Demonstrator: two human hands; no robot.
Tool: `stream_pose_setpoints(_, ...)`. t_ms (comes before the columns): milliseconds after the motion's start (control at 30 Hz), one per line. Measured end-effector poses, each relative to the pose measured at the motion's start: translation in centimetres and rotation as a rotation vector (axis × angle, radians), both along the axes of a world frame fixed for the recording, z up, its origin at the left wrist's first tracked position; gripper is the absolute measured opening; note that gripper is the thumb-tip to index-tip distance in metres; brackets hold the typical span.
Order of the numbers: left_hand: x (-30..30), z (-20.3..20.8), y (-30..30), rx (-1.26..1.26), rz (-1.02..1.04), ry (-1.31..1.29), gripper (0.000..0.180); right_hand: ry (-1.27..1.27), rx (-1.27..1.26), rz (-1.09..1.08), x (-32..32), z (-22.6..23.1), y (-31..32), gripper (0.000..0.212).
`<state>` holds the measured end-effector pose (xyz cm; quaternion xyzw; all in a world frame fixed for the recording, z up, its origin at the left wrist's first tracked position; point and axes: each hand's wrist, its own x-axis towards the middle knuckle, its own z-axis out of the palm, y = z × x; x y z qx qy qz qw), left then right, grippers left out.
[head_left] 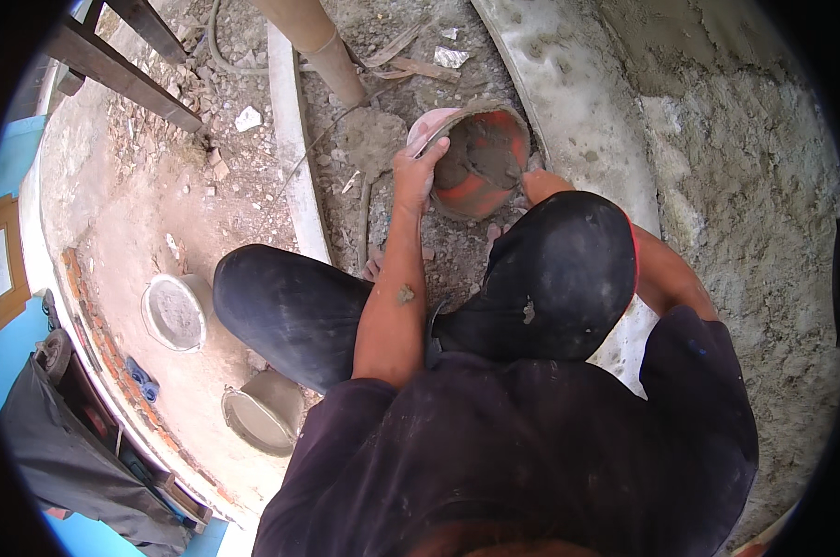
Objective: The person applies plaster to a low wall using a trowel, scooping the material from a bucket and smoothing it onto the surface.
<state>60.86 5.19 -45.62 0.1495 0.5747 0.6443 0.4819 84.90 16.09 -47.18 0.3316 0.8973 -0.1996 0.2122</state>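
Observation:
An orange-red bucket (pixel 471 206) tilts toward me on the rubble ahead of my knees, its inside smeared with wet grey mortar (pixel 487 160). My left hand (pixel 414 174) grips its left rim, thumb over the edge. On the other side my right hand (pixel 542 184) is closed at the bucket's right edge, partly behind my raised right knee. What it holds is hard to see; a thin dark edge runs from it into the mortar, perhaps a tool. A dab of mortar sticks to my left forearm.
A pale pail (pixel 201 311) and a mortar-coated pail (pixel 271 408) stand at my left. A thick post (pixel 322 56) rises ahead beside a narrow concrete strip (pixel 292 139). Along my right runs a curved pale ledge (pixel 578 102) with rough grey plaster (pixel 745 186) beyond it.

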Motion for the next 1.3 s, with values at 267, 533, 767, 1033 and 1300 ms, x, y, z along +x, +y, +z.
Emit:
stream_pose_setpoints(267,-2.4,0.1,-0.3,0.04,-0.164,-0.142,0.048,0.336,-0.52,-0.311,-0.2,-4.4,-5.2,0.043)
stream_pose_setpoints(533,-3.4,-0.1,-0.3,0.146,0.056,-0.327,0.038,0.538,-0.538,-0.439,-2.4,-0.9,-5.7,0.051)
stream_pose_setpoints(767,-2.4,0.2,-0.3,0.096,0.19,-0.34,0.033,0.258,-0.154,-0.434,0.0,2.8,-4.0,0.046)
stream_pose_setpoints(1033,-3.1,-1.5,-0.7,0.076,0.233,-0.301,0.032,0.198,0.087,-0.352,-0.7,9.3,-1.9,0.035)
stream_pose_setpoints(1300,-2.8,-2.0,-0.1,0.114,0.262,-0.326,0.036,0.38,0.425,-0.046,-3.8,26.3,3.5,0.029)
